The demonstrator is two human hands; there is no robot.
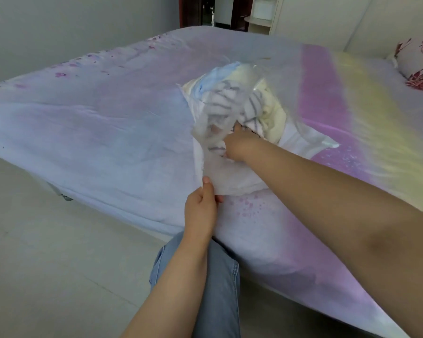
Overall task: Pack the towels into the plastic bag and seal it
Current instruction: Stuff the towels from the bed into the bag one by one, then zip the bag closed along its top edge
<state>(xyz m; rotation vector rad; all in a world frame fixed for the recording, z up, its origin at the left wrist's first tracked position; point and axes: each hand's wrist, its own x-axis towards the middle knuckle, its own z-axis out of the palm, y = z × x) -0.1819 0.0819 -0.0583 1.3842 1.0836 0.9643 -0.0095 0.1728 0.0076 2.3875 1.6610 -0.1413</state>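
A translucent plastic bag lies on the bed near its front edge, its mouth facing me. Inside it show a blue towel, a grey-striped white towel and a pale yellow towel. My left hand pinches the near edge of the bag's mouth and lifts it. My right hand reaches into the mouth, its fingers hidden among the towels, pressing on or gripping the striped towel; which of the two I cannot tell.
The bed sheet is pastel blue, pink and yellow and hangs over the bed's front edge. A floral pillow lies at the far right. My knee in blue jeans is below, over a pale tiled floor.
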